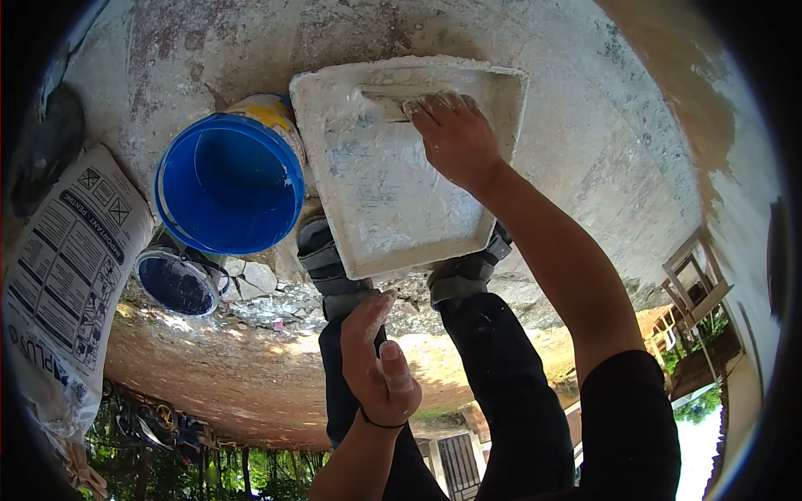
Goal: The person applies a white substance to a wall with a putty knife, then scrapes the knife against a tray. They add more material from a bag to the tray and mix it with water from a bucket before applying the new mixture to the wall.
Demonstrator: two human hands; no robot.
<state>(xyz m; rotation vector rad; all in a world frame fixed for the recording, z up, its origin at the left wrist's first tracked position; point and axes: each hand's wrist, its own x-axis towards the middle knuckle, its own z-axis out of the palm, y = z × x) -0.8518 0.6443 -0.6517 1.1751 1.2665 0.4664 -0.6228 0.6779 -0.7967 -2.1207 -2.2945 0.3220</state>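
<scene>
A shallow rectangular tray [338, 200], smeared with whitish plaster, lies on the ground by my feet. My right hand [455, 138] reaches into its far part, fingers curled down over a pale, plaster-coated flat tool [384, 103]. Its exact kind is hard to make out under the coating, and my hand covers its right end. My left hand [378, 359] is raised over my legs near the tray's near edge. It holds nothing, with fingers stretched out, thumb apart and white residue on the fingertips.
Left of the tray stands a blue bucket [180, 188], beside a smaller dark pail [177, 282]. A printed sack [71, 259] leans at the far left. My shoes [322, 250] are against the tray's near end. A wooden frame [697, 280] stands at the right.
</scene>
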